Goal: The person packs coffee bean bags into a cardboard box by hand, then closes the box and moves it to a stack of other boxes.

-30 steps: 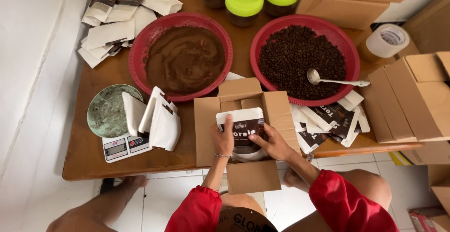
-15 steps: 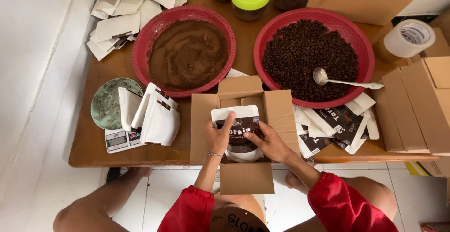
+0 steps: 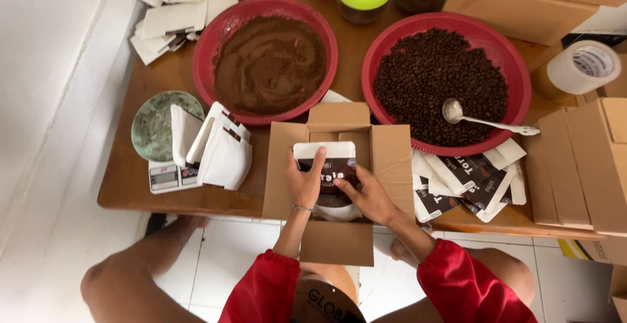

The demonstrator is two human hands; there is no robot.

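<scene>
While the open cardboard box (image 3: 339, 166) is sitting at the table's (image 3: 130, 186) near edge, both hands are pressing a white-and-brown pouch (image 3: 326, 173) flat inside it — the left hand (image 3: 304, 182) is gripping its left side, the right hand (image 3: 369, 195) is pinching its lower right corner, keeping the pouch square between the raised flaps.

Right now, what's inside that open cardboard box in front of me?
The open cardboard box holds a white and dark pouch, pressed down by the left hand and right hand. Whatever lies beneath the pouch is covered, so it cannot be seen.
</scene>
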